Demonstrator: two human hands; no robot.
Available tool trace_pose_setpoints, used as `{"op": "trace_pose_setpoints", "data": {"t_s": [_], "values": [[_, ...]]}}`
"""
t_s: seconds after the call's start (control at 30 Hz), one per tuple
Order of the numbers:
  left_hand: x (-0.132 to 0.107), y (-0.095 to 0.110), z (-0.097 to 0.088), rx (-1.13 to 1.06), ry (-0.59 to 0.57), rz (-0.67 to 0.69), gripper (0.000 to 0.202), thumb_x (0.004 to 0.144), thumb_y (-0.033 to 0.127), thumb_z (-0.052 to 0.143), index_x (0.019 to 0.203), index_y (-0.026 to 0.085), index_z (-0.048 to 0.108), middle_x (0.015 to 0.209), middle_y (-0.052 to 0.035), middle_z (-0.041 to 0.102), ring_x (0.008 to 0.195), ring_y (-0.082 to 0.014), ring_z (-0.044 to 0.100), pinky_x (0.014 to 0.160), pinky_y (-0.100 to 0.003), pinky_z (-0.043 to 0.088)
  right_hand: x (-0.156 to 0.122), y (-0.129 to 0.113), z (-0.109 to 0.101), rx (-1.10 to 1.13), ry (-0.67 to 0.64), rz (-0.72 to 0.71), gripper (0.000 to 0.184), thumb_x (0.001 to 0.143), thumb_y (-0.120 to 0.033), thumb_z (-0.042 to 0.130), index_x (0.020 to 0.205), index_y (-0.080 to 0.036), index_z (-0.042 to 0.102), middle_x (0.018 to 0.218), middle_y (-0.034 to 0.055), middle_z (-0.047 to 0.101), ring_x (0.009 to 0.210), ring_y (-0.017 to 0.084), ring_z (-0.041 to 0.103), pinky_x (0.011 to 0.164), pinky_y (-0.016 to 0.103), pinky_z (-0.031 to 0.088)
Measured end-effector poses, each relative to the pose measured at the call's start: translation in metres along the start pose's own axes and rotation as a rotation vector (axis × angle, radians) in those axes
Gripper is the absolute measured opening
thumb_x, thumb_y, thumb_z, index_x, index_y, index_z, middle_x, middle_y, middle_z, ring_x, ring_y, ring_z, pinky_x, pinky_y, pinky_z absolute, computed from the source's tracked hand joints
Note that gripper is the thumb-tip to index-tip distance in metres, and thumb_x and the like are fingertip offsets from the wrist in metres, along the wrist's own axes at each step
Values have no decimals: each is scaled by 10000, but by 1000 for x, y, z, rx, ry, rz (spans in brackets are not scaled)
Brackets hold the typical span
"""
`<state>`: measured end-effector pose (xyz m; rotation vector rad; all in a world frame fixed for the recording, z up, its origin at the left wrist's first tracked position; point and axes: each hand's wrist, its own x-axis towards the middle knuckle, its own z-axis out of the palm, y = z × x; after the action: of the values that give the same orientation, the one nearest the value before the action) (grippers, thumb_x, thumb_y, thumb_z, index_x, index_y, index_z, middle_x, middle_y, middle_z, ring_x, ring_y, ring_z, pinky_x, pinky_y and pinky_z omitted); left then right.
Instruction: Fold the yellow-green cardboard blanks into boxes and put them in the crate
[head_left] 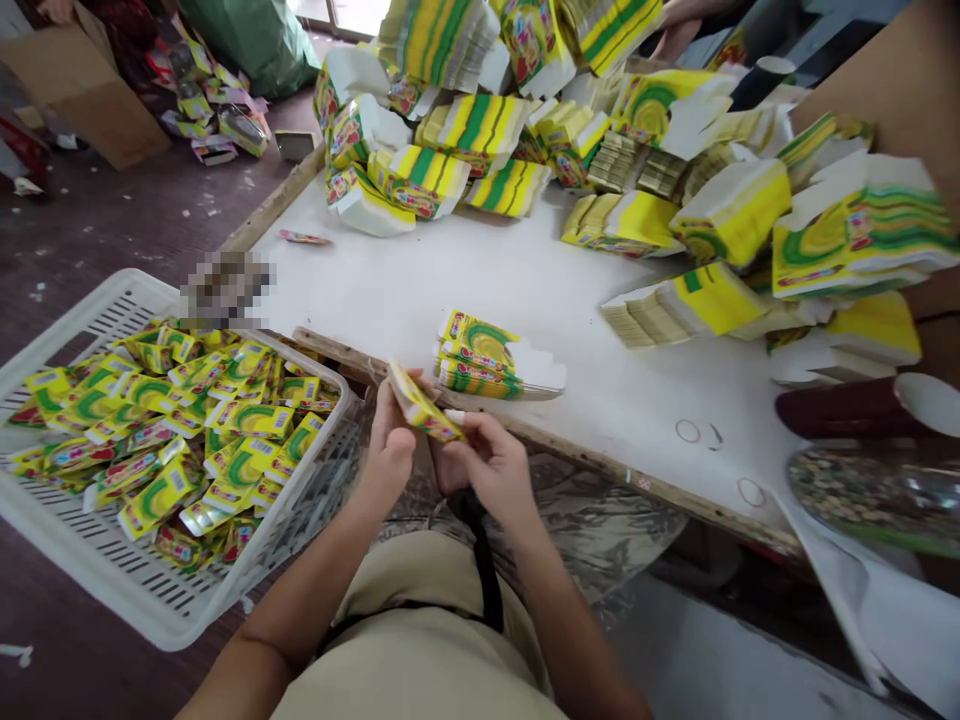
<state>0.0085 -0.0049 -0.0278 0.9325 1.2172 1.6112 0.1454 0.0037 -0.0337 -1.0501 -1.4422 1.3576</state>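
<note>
Between my two hands, over the table's front edge, is a small yellow and green carton [424,408]. My left hand [390,440] grips its left end, thumb toward me. The fingers of my right hand [491,455] pinch its right end. Just beyond, on the white tabletop [360,285], lies a short stack of flattened cartons [480,355] with white flaps pointing right. At my left stands a white plastic basket [176,625] heaped with formed yellow cartons [247,465].
Bundles of flat cartons [465,130] pile up along the table's back and right. A dark red cylinder [832,408] and a container of small mottled pieces [847,490] occupy the right end. Another person's hand [679,25] shows at the top. A cardboard box [90,85] sits on the floor, back left.
</note>
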Motion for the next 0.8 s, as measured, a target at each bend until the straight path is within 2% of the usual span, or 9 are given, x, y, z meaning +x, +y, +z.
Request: {"op": "trace_pose_setpoints", "data": {"t_s": [0.1, 0.17, 0.23, 0.37, 0.47, 0.53, 0.67, 0.73, 0.8], "values": [[-3, 5, -13, 101, -13, 31, 299, 850, 467, 640, 968, 200, 703, 899, -47, 709, 863, -197, 657, 870, -346, 515, 0, -7, -20, -87, 50, -113, 26, 832, -223, 666, 852, -220, 682, 765, -4, 670, 687, 167, 610, 636, 279, 493], [-1, 18, -25, 173, -117, -9, 288, 863, 449, 629, 943, 193, 736, 919, -63, 736, 910, -225, 677, 899, -368, 518, -2, -14, -32, -215, 73, -257, 49, 841, -183, 662, 815, -220, 682, 754, -5, 680, 678, 160, 624, 619, 272, 498], [4, 37, -38, 184, -324, -57, 461, 857, 569, 579, 1107, 204, 709, 1094, -97, 722, 1078, -276, 647, 979, -410, 487, -5, -20, -41, -411, 103, -423, 93, 860, -147, 647, 855, -229, 692, 803, 5, 701, 736, 163, 636, 668, 286, 507], [12, 68, -50, 331, -610, -10, 945, 720, 813, 499, 1460, 234, 397, 1460, -133, 482, 1362, -344, 423, 1133, -481, 330, -10, -32, -43, -862, 140, -710, 200, 900, -89, 594, 901, -264, 691, 852, -27, 738, 872, 168, 616, 1002, 397, 397], [9, 66, -38, 730, -687, 16, 964, 619, 618, 783, 1416, 211, 426, 1407, -162, 516, 1282, -363, 492, 1074, -503, 386, -15, -33, -29, -939, 51, -782, 243, 933, -94, 540, 965, -297, 669, 905, -57, 736, 994, 170, 606, 1173, 454, 184], [4, 55, -26, 891, -668, 21, 745, 656, 427, 809, 1295, 193, 507, 1255, -138, 607, 1149, -319, 581, 980, -461, 463, -18, -30, -19, -863, 89, -746, 232, 928, -201, 586, 1122, -323, 622, 1105, -20, 698, 1166, 211, 557, 1193, 496, 156], [-8, 33, -12, 932, -560, 90, 543, 727, 354, 735, 1183, 196, 486, 1116, -83, 621, 1028, -250, 620, 850, -362, 511, -18, -16, -5, -392, 327, -381, 754, 866, -437, 649, 1493, -269, 268, 1547, 124, 326, 1417, 313, 326, 1128, 552, 320], [-11, 28, -10, 925, -570, 177, 561, 744, 319, 714, 1226, 216, 446, 1130, -73, 616, 1042, -243, 620, 853, -349, 507, -16, -6, -2, -110, 212, -143, 701, 908, -438, 586, 1502, -262, 259, 1530, 127, 370, 1389, 290, 392, 1090, 506, 402], [-11, 25, -8, 924, -602, 280, 639, 747, 283, 707, 1302, 233, 395, 1170, -80, 609, 1061, -246, 619, 860, -344, 504, -13, 5, 1, 135, 32, 60, 600, 921, -468, 557, 1452, -258, 373, 1419, 118, 524, 1287, 274, 524, 1031, 472, 476]]}}
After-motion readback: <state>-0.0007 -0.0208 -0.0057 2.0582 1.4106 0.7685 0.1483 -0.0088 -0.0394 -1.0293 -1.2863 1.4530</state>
